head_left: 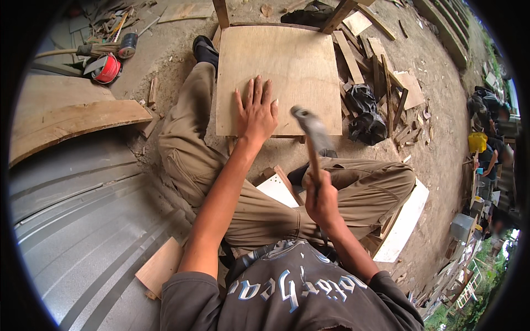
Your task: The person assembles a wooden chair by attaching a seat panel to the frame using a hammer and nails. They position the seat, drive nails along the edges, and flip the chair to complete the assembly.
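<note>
A square plywood panel [287, 60] lies on a wooden frame in front of me. My left hand [256, 113] presses flat on its near edge, fingers spread. My right hand [321, 199] grips the wooden handle of a hammer [312, 132], whose blurred metal head hangs over the panel's near right corner. I sit on the ground with my legs in khaki trousers [190, 138] on either side of the panel.
Corrugated metal sheets [83, 209] and curved planks [66, 121] lie at left. A red tool [106, 68] and a broom sit at upper left. Wood offcuts and a black bag [364, 118] lie to the right. People stand at the far right.
</note>
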Demonstrator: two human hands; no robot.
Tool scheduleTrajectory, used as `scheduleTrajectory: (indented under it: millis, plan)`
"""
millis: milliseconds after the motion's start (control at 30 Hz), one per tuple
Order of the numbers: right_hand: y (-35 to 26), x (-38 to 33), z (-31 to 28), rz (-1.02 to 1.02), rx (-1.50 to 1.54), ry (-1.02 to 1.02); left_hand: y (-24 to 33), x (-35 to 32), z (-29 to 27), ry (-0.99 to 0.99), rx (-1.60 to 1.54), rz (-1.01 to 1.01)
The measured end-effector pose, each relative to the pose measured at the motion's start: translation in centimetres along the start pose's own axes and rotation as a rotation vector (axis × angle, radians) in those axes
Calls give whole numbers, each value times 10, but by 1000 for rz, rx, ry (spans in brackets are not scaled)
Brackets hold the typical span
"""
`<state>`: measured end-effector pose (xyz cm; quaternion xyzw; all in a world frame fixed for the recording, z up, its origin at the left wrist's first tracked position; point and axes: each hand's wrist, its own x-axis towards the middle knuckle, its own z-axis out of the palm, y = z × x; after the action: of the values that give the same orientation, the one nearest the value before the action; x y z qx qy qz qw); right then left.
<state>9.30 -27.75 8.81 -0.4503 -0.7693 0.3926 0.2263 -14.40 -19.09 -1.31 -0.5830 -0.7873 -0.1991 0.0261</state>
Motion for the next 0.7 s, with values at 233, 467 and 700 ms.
scheduleTrajectory:
  millis: [233,467,700]
  plan:
    - [27,-28,5,185,9,-82,2,3,-1,-8,1,-11]
    - [-24,1,-19,-64,60,135,0,1,2,-9,-21,-13]
    - [-12,0,-5,-315,102,211,1,1,-2,-3,-8,-7]
